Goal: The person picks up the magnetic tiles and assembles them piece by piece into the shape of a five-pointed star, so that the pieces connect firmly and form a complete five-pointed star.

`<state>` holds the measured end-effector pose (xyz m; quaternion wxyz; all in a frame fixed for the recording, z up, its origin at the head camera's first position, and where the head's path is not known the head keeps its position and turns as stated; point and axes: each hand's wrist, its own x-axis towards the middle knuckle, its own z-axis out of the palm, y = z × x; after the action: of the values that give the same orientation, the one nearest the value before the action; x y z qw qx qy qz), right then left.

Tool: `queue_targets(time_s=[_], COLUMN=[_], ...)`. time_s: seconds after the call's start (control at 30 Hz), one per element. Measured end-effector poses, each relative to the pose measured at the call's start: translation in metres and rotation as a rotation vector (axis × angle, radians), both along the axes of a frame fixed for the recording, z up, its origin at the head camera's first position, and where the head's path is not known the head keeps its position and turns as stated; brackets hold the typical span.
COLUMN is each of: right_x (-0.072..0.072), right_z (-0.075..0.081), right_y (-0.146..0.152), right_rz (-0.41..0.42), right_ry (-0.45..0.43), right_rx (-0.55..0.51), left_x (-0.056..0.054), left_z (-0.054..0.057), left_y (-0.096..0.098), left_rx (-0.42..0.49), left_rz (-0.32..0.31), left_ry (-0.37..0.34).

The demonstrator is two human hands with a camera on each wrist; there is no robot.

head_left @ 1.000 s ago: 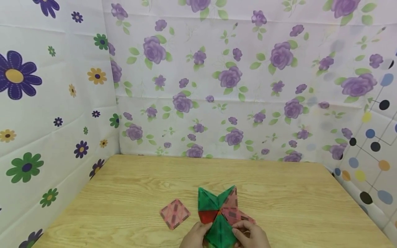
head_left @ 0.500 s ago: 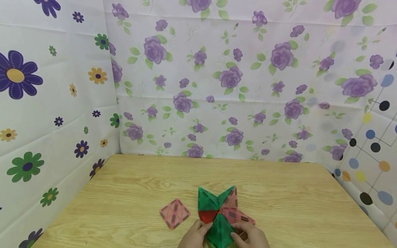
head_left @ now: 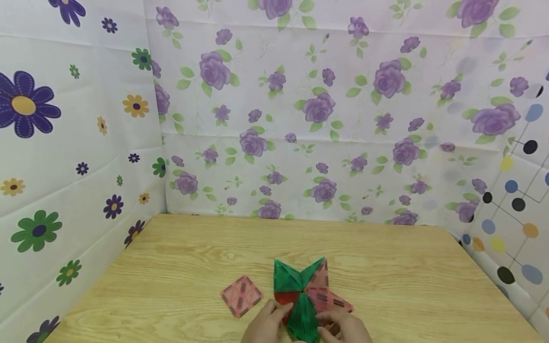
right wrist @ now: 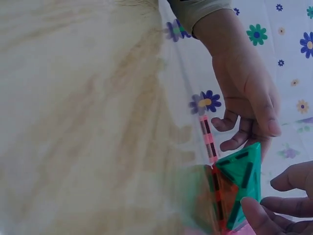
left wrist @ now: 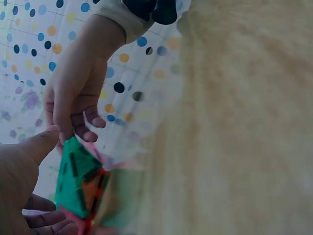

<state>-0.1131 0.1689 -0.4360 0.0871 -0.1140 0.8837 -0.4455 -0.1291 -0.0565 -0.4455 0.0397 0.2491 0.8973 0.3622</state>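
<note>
A star-shaped build of see-through magnetic tiles [head_left: 288, 277] in green, red and pink stands near the front of the table in the head view. My left hand [head_left: 265, 325] holds its near left side, with fingertips over a red tile [head_left: 286, 299]. My right hand [head_left: 346, 327] grips the near right side by the edge of the front green tiles [head_left: 305, 317], its fingers curled. In the right wrist view, green triangles [right wrist: 242, 178] rise between both hands, over an orange-red inner face. The undersides and some fingertip contacts are hidden.
A pink square magnetic tile [head_left: 242, 296] lies flat on the wood-grain table [head_left: 193, 257], left of the build. Flowered cloth [head_left: 274, 119] hangs behind the table, and patterned sheets close off its left and right sides.
The front green tiles have turned and look narrower, with more red showing beside them. Both hands have shifted slightly at the near edges. The loose pink square has not moved.
</note>
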Motion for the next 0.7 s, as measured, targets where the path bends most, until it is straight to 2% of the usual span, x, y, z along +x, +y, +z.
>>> queue_targets(time_s=[0.13,0.23,0.33,0.47,0.53,0.63,0.7], right_x=[-0.001,-0.003,-0.006,-0.012,-0.016,-0.024,-0.029], right_z=[0.008,0.018,0.031,0.05,0.059,0.07,0.076], right_y=[0.002,0.003,0.001,-0.003,-0.006,-0.013,-0.019], right_rz=[0.032,0.066,0.095,0.123,0.136,0.155,0.172], right_ry=[-0.002,0.034,0.079,0.121,0.148,0.197,0.223], right_rx=[-0.003,0.005,0.01,-0.008,-0.017,-0.001,0.017], left_x=[-0.003,-0.008,-0.015,-0.026,-0.032,-0.042,-0.048], left_z=[0.016,0.026,0.034,0.039,0.04,0.04,0.04], left_y=[-0.009,-0.019,-0.029,-0.042,-0.049,-0.06,-0.067], left_rx=[0.031,0.047,-0.004,-0.121,-0.169,-0.223,-0.26], left_rz=[0.0,-0.018,-0.022,-0.002,0.013,0.019,0.024], left_ry=[-0.087,-0.089,0.007,0.253,0.346,0.4,0.398])
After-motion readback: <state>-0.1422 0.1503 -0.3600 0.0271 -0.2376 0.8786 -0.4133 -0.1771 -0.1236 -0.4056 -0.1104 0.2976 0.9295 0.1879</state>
